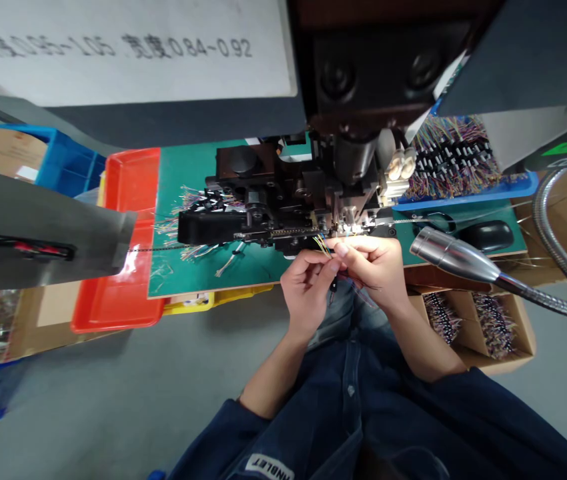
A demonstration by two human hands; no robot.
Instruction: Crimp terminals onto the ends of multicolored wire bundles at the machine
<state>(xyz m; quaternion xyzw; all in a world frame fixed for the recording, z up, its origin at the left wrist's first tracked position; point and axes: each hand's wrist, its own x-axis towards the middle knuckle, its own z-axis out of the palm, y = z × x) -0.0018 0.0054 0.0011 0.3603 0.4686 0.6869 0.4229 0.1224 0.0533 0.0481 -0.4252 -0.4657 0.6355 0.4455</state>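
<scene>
Both hands meet in front of a black crimping machine [283, 207], just below its metal head. My left hand [310, 287] pinches a small bundle of thin coloured wires [322, 245], whose yellow and blue ends stick up past the fingers. Touching it from the right, my right hand [376, 267] has thumb and forefinger closed on the same wires, close to the machine's working point. Below the fingers hang a small black connector [333, 287] and more wire. The fingertips partly hide the wires between the hands.
Wire bundles [228, 250] lie on the green table [183, 283] at left, beside a red tray [113, 307]. A blue tray [508, 187] of harnesses is at back right. A flexible lamp [453, 257] and black mouse [486, 235] sit right, above a cardboard box [523, 347].
</scene>
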